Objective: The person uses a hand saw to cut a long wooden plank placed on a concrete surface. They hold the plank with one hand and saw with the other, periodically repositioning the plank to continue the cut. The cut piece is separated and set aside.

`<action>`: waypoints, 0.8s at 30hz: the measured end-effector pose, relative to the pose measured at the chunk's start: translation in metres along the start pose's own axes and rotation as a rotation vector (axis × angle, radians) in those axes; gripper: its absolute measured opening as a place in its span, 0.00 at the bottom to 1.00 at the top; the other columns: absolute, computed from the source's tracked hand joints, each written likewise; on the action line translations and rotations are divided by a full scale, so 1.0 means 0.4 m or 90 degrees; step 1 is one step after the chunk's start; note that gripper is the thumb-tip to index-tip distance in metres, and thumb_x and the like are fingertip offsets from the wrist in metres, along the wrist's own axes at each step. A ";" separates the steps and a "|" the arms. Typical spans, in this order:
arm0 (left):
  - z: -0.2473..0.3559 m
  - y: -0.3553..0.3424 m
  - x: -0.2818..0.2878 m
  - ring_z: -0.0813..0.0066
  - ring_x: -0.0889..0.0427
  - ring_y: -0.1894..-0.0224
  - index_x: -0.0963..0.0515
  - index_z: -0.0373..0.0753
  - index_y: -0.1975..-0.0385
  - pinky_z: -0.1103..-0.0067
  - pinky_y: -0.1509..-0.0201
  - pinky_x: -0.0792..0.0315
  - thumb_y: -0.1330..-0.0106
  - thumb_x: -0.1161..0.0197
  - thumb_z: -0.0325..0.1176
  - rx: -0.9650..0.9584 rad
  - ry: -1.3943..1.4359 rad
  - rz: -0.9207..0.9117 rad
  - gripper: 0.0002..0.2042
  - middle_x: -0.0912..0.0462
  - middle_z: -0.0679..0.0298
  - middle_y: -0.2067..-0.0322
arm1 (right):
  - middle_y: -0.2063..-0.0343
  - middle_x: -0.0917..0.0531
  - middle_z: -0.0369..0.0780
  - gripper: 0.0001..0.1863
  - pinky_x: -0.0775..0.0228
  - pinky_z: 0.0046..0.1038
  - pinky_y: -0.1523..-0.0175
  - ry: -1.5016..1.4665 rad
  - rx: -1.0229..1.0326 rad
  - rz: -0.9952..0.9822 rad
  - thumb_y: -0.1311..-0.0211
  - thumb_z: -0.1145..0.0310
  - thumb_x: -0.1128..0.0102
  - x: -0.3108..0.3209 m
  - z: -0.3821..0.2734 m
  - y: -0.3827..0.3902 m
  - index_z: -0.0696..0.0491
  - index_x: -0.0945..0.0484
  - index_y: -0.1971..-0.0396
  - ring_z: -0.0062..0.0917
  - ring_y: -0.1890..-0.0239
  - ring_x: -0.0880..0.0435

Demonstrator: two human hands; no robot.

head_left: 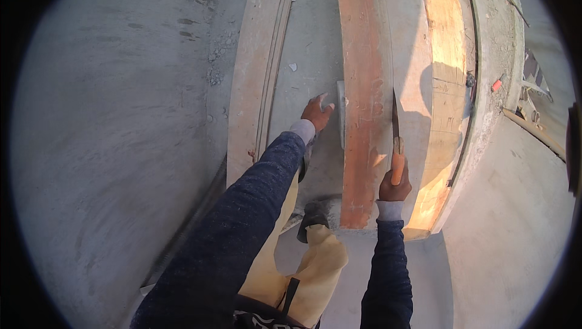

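My right hand [395,188] is closed around the orange handle of a bladed tool [398,168]. Its thin dark blade is seen nearly edge-on, pointing away from me along the right edge of a reddish wooden board [364,117]. My left hand [317,112] is empty, with fingers apart, over the grey concrete strip [309,44] left of that board. Just to its right, a narrow pale flat object [341,114] stands against the board's left edge; its kind is unclear.
Another long board [257,56] runs along the left, and a sunlit wooden board [447,99] along the right. Beyond it lies a concrete ledge [494,44] with a small red object [498,83]. My boot [313,214] stands near the reddish board's near end.
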State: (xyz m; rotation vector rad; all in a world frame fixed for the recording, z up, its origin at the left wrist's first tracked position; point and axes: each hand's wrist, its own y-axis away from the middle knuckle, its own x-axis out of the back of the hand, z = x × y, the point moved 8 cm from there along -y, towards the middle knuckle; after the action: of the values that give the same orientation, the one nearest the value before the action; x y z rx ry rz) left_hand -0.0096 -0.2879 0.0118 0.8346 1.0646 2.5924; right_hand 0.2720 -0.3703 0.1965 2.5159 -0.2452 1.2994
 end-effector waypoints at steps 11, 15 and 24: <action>-0.017 -0.401 -0.220 0.51 0.22 0.42 0.26 0.38 0.37 0.69 0.36 0.30 0.27 0.50 0.50 -0.107 0.065 -0.205 0.26 0.22 0.47 0.42 | 0.43 0.20 0.49 0.20 0.20 0.35 0.42 -0.100 -0.024 -0.064 0.27 0.75 0.53 -0.028 -0.040 -0.018 0.60 0.27 0.39 0.39 0.43 0.18; -0.022 -0.363 -0.292 0.56 0.25 0.37 0.25 0.39 0.39 0.72 0.34 0.30 0.26 0.50 0.45 0.075 0.187 -0.290 0.22 0.22 0.51 0.41 | 0.43 0.20 0.48 0.22 0.19 0.35 0.44 0.015 -0.035 -0.107 0.28 0.74 0.53 -0.017 -0.006 -0.008 0.61 0.31 0.36 0.37 0.43 0.18; -0.197 -0.155 -0.501 0.55 0.25 0.38 0.24 0.40 0.40 0.68 0.34 0.31 0.30 0.43 0.44 -0.381 -0.162 -0.257 0.22 0.25 0.53 0.38 | 0.43 0.20 0.50 0.22 0.18 0.36 0.45 0.026 -0.008 -0.132 0.28 0.73 0.54 -0.051 -0.027 -0.014 0.61 0.31 0.37 0.39 0.46 0.16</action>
State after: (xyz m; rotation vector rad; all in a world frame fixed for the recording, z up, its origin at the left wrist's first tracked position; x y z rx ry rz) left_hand 0.1075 -0.3685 -0.1618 0.6806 0.3057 2.1904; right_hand 0.2536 -0.3609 0.1849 2.4261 0.0166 1.2593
